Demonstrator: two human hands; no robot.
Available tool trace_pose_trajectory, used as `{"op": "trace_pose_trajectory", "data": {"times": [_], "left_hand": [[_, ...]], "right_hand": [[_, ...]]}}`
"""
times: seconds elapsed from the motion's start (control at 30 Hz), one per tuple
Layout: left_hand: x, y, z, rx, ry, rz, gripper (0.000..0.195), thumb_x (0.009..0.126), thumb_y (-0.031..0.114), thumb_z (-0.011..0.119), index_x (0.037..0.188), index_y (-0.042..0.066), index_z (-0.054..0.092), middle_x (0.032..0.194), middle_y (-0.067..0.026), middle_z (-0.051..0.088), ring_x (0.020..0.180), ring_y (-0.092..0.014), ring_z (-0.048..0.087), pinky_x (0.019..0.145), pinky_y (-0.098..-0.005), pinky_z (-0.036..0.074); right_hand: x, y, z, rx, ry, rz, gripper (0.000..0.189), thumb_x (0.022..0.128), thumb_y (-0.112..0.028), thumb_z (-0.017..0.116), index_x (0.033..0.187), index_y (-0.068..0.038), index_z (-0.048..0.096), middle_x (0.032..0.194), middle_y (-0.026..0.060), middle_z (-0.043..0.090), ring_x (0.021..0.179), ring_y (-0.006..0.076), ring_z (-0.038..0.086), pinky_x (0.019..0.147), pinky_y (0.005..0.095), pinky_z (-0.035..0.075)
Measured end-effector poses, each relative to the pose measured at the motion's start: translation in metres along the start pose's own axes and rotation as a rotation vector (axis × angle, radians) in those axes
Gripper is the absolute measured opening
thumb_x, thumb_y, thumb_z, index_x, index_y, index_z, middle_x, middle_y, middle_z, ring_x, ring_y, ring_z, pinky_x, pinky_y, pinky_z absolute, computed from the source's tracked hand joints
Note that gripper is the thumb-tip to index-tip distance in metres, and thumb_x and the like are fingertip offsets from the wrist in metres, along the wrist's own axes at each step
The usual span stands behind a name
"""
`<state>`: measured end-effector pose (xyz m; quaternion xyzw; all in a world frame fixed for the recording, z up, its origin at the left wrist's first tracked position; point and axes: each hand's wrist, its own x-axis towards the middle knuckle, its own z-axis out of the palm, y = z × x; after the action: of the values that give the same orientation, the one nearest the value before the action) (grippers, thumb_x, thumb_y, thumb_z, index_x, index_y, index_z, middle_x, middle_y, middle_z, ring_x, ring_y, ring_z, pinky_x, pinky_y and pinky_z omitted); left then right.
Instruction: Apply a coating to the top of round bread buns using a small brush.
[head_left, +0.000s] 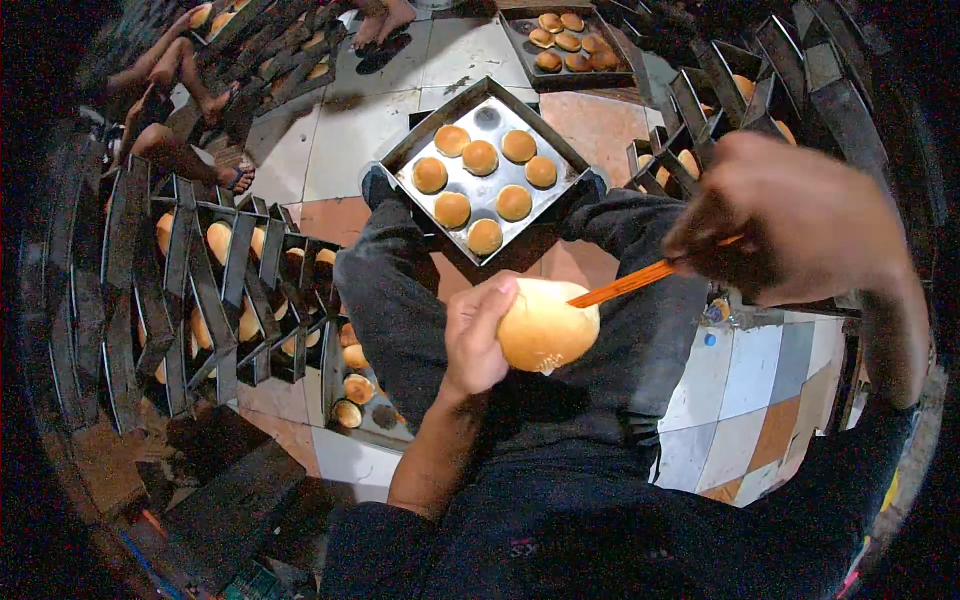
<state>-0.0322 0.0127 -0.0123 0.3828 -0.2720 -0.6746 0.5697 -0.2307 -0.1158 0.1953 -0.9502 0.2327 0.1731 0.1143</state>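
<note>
My left hand (480, 337) grips a golden bread bun (547, 330) above my lap, thumb on its upper side. A small white bit shows at the bun's lower edge, beside a rough patch. My right hand (795, 217), blurred, is closed around a slim orange stick-like tool (626, 283). The tool slants down to the left and its far end meets the bun's upper right side; how deep it goes cannot be seen. Past my knees, a square metal baking tray (487, 259) carries several browned round buns (480, 157), spaced apart.
Stacked metal trays with buns rise at left (180, 262) and right (750, 97). Another tray (525, 75) of buns lies farther off. A low tray (382, 431) sits by my left leg. Other people's feet (236, 176) rest at upper left. A blue cap (709, 340) lies on the tiles.
</note>
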Motion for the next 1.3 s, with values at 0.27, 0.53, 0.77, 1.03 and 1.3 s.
{"op": "trace_pose_trajectory", "data": {"times": [0.27, 0.53, 0.77, 1.03, 1.3], "left_hand": [[0.004, -0.002, -0.006, -0.116, 0.192, 0.046, 0.037, 0.095, 0.023, 0.037, 0.097, -0.007, 0.059, 0.089, -0.0166, 0.065, 0.078, -0.022, 0.065, 0.075, -0.0320, 0.051], [0.013, -0.011, -0.023, -0.380, 0.341, 0.066, 0.035, 0.094, 0.030, 0.038, 0.106, 0.002, 0.055, 0.099, -0.0132, 0.064, 0.089, -0.026, 0.064, 0.082, -0.0381, 0.051], [0.013, 0.000, -0.017, -0.535, 0.337, 0.160, 0.034, 0.095, 0.030, 0.038, 0.107, 0.003, 0.054, 0.103, -0.0109, 0.063, 0.096, -0.025, 0.062, 0.087, -0.0397, 0.049], [0.017, 0.002, -0.031, -0.623, 0.337, 0.178, 0.039, 0.094, 0.033, 0.039, 0.110, 0.002, 0.056, 0.107, -0.0116, 0.063, 0.100, -0.026, 0.061, 0.089, -0.0406, 0.048], [0.022, 0.004, -0.036, -0.677, 0.412, 0.188, 0.039, 0.093, 0.030, 0.035, 0.110, 0.002, 0.056, 0.107, -0.0111, 0.063, 0.100, -0.026, 0.061, 0.088, -0.0418, 0.049]], "right_hand": [[0.015, -0.004, -0.004, 0.166, -0.089, -0.040, 0.005, 0.067, -0.005, 0.063, 0.064, -0.003, 0.060, 0.052, 0.0109, 0.051, 0.047, 0.0267, 0.053, 0.048, 0.0368, 0.041], [0.016, -0.015, 0.020, 0.106, 0.066, -0.003, 0.007, 0.065, -0.006, 0.062, 0.067, -0.002, 0.056, 0.052, 0.0117, 0.049, 0.049, 0.0296, 0.053, 0.048, 0.0388, 0.039], [0.016, -0.024, 0.028, 0.226, 0.204, 0.060, 0.006, 0.066, 0.000, 0.061, 0.072, 0.000, 0.058, 0.054, 0.0136, 0.047, 0.053, 0.0297, 0.055, 0.049, 0.0402, 0.039], [0.012, -0.031, 0.030, 0.213, 0.259, 0.143, 0.006, 0.075, -0.007, 0.062, 0.076, -0.001, 0.060, 0.063, 0.0139, 0.053, 0.058, 0.0305, 0.057, 0.052, 0.0387, 0.043], [0.016, -0.035, 0.031, 0.263, 0.167, 0.144, 0.016, 0.075, -0.004, 0.063, 0.090, -0.002, 0.065, 0.066, 0.0143, 0.057, 0.061, 0.0317, 0.059, 0.056, 0.0395, 0.046]]}}
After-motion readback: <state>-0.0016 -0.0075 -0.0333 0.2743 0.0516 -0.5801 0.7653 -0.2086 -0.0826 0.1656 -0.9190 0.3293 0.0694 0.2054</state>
